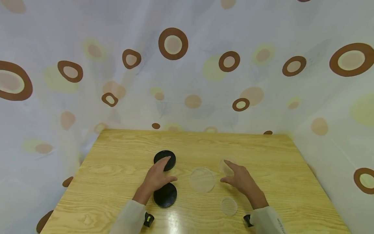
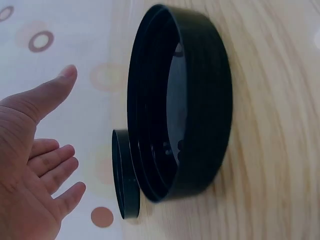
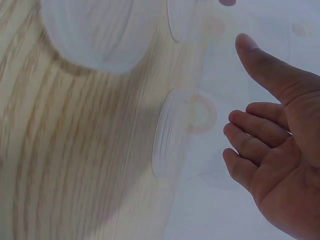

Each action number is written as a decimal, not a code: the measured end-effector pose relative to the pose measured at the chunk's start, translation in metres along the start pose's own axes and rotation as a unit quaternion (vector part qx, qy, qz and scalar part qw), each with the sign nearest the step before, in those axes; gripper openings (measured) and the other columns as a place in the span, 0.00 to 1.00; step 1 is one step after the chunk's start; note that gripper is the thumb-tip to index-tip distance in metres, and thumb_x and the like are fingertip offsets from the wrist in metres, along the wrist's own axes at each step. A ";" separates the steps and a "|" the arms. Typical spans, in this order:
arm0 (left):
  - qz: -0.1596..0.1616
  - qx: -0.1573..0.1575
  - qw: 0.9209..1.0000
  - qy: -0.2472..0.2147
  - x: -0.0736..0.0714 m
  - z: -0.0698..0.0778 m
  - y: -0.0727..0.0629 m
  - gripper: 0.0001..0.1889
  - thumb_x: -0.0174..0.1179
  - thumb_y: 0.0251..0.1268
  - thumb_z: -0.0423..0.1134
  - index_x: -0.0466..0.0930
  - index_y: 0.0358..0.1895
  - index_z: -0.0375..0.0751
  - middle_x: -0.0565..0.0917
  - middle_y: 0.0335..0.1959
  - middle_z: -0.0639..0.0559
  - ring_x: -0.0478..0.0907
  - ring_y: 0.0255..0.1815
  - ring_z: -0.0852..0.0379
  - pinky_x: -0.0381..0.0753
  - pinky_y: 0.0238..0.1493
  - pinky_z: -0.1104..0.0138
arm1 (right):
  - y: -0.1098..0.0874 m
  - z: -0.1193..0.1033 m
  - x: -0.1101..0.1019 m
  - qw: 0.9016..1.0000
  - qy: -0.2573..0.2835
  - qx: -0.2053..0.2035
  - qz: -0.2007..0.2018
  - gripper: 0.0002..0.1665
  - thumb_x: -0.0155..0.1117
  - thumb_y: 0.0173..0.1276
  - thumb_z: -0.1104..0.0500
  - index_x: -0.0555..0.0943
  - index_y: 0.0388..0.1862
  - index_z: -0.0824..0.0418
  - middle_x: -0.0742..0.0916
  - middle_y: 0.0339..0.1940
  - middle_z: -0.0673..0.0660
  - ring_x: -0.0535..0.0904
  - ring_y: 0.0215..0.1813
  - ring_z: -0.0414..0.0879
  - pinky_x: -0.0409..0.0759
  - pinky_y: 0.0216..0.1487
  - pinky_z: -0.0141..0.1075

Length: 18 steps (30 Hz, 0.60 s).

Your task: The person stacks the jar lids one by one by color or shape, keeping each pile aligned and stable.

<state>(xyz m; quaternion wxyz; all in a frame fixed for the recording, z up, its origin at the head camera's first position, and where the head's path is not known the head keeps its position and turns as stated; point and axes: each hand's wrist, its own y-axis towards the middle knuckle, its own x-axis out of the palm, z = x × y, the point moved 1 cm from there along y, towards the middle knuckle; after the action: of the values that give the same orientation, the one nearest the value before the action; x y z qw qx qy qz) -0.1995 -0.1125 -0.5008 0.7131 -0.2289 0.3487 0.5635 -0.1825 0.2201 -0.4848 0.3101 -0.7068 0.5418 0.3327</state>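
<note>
Left hand (image 1: 156, 177) wide, between far black lid (image 1: 161, 156) and near black lid (image 1: 165, 196), right hand (image 1: 242, 178) wide, sleeve print (image 1: 280, 225) too small to read, far clear lid (image 1: 224, 168) just beyond, large clear lid (image 1: 202, 179) left of hand, small clear lid (image 1: 229, 206) nearer

Legible text: none. Right sleeve (image 1: 266, 221): one short line of small dark lettering near the lower picture edge, too small and blurred to read. Black wrist device (image 1: 148, 219) by the left sleeve (image 1: 128, 218): small yellow mark, indistinct.
</note>
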 end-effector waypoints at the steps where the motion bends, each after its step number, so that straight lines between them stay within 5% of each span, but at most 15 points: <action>1: -0.005 0.001 1.000 -0.002 0.001 0.001 0.000 0.43 0.71 0.51 0.49 0.62 0.71 0.42 0.65 0.71 0.41 0.63 0.70 0.39 0.67 0.65 0.44 | 0.000 -0.001 0.001 1.000 -0.002 -0.004 0.000 0.47 0.70 0.58 0.50 0.61 0.72 0.63 0.69 0.70 0.68 0.65 0.68 0.67 0.70 0.62 0.60; 11: -0.055 0.006 0.998 -0.016 0.012 0.011 0.003 0.41 0.70 0.53 0.48 0.63 0.70 0.38 0.67 0.70 0.41 0.65 0.69 0.41 0.69 0.65 0.47 | 0.005 -0.006 0.014 1.000 -0.009 -0.012 -0.004 0.45 0.73 0.55 0.54 0.65 0.70 0.65 0.73 0.67 0.67 0.69 0.67 0.65 0.72 0.62 0.57; 18: -0.068 0.042 0.997 0.002 0.021 0.017 0.003 0.40 0.71 0.52 0.47 0.65 0.67 0.35 0.71 0.66 0.39 0.68 0.66 0.39 0.71 0.63 0.47 | 0.006 -0.008 0.022 1.000 -0.004 -0.016 -0.011 0.45 0.74 0.53 0.55 0.67 0.68 0.66 0.76 0.65 0.67 0.72 0.65 0.63 0.74 0.60 0.55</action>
<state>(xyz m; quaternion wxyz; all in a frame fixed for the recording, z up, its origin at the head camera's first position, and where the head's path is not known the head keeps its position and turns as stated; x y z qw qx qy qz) -0.1956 -0.0855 -0.5053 0.7584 -0.2232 0.3565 0.4979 -0.1826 0.2000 -0.4983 0.3040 -0.7163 0.5275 0.3408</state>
